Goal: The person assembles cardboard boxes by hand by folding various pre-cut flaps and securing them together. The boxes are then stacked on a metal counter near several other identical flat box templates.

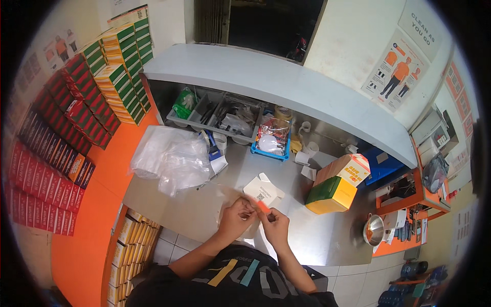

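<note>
Over the near edge of the steel counter [204,210], my two hands come together in front of my chest. My left hand [236,219] is closed, its fingertips pinching a thin, partly blurred piece with an orange end [263,206]. On the other side, my right hand [274,225] is closed on that same piece near the orange part. What kind of thing it is cannot be made out. Just beyond the hands lies a white card-like carton piece [266,187] with a printed square code. Some pale material below the hands is mostly hidden by them.
Clear plastic bags [176,158] lie left, beside a blue tape dispenser [210,146]. A blue basket [271,153] and grey bins [230,120] sit under the raised shelf [255,66]. Right stand a green-yellow box [332,194] and a metal bowl [375,229]. Stacked boxes [92,112] line the left.
</note>
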Action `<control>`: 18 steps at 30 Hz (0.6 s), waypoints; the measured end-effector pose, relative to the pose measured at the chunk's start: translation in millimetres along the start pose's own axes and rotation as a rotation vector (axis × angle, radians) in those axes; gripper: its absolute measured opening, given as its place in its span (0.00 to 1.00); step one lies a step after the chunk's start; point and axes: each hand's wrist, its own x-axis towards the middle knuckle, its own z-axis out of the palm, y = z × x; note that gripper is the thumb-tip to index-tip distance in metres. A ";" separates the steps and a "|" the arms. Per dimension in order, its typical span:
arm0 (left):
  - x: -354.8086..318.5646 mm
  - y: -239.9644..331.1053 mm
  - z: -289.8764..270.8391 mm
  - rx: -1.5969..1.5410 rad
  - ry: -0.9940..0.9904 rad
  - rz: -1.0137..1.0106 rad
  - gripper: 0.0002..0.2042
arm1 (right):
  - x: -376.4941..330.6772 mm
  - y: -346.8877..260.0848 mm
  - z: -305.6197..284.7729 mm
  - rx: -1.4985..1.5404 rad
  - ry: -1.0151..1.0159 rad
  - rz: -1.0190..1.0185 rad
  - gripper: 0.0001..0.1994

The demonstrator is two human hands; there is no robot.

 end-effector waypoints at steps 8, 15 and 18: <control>5.1 19.6 -9.3 0.448 -0.036 0.111 0.18 | -3.2 -4.0 -5.4 -0.290 0.050 -0.201 0.10; 34.2 16.4 -40.9 -0.157 0.131 0.056 0.23 | -8.1 7.7 -34.6 -0.144 -0.154 -0.103 0.16; 36.0 6.9 -48.2 0.001 -0.220 -0.200 0.22 | -2.8 -2.0 -36.7 -0.281 0.082 -0.349 0.17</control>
